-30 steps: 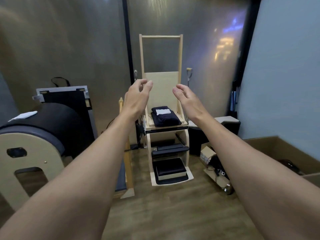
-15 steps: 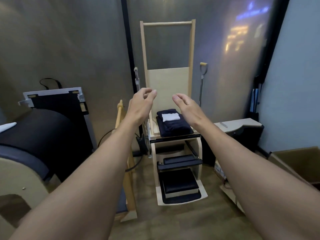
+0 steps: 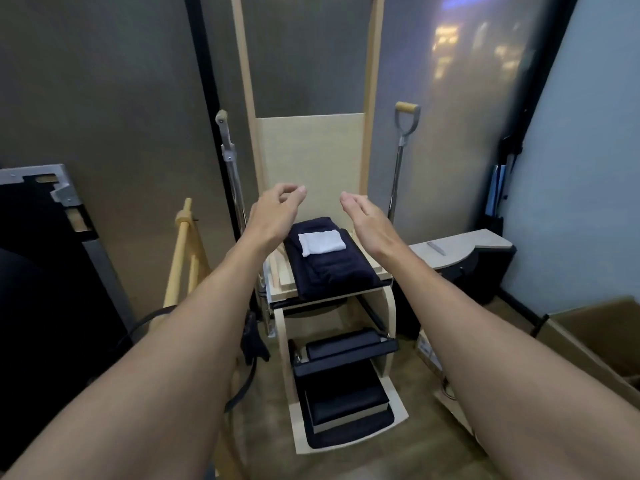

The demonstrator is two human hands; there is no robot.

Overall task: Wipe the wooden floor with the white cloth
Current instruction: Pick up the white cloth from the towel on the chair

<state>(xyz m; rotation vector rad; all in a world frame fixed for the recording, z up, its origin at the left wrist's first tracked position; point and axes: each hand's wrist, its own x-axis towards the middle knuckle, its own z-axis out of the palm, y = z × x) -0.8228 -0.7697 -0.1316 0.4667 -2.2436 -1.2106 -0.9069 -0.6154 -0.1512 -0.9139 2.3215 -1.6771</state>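
Observation:
A folded white cloth (image 3: 322, 242) lies on a dark folded towel (image 3: 332, 268) on the seat of a pale wooden exercise chair (image 3: 311, 157). Both my arms reach forward over it. My left hand (image 3: 275, 211) hovers just left of and above the cloth, fingers loosely curled and empty. To the right of the cloth my right hand (image 3: 369, 223) is held open and flat, also empty. Neither hand touches the cloth. The wooden floor (image 3: 426, 441) shows brown below the chair.
Black padded pedals (image 3: 346, 348) sit low on the chair. Metal handles (image 3: 403, 133) rise on both sides of it. A dark barrel apparatus (image 3: 52, 289) fills the left. A low white-topped unit (image 3: 460, 245) and a cardboard box (image 3: 602, 337) stand at the right.
The view has moved closer to the chair, which looms larger and higher. Both hands have stayed empty and now sit on either side of the white cloth.

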